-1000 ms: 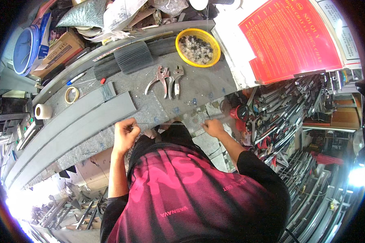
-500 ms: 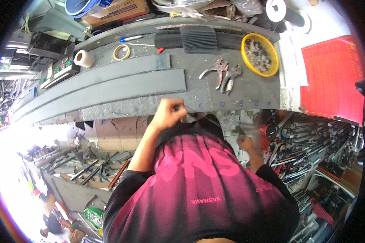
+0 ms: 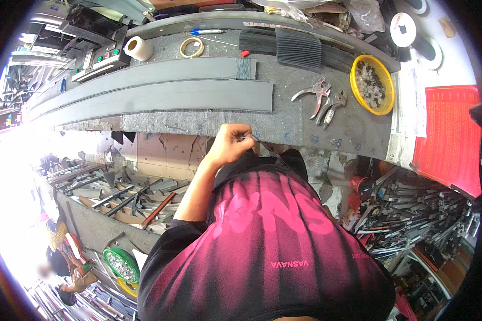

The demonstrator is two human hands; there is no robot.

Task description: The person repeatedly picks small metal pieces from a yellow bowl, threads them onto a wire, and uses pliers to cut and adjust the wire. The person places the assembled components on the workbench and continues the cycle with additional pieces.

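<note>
My left hand (image 3: 232, 143) is closed, thumb against curled fingers, just off the front edge of the workbench (image 3: 187, 122). From its fingertips a thin dark strand seems to run down to the right; its kind is too fine to make out. My right hand is out of sight, behind or beyond my shirt. On the bench beyond the left hand lie two long grey flat strips (image 3: 209, 95), side by side. A bundle of fine dark teal threads (image 3: 245, 68) lies across the farther strip's right end.
Two hand pliers-like cutters (image 3: 320, 101) and a yellow basket (image 3: 353, 85) of small pieces lie right. Pleated dark mesh (image 3: 299, 49), a tape ring (image 3: 191, 47) and a white roll (image 3: 138, 49) stand farther back. Metal profiles (image 3: 439, 214) crowd the lower right. Another person sits lower left.
My right hand, earlier low at the right beside my body, has gone out of view. My left hand stays closed near the bench edge. The whole view has shifted and turned slightly.
</note>
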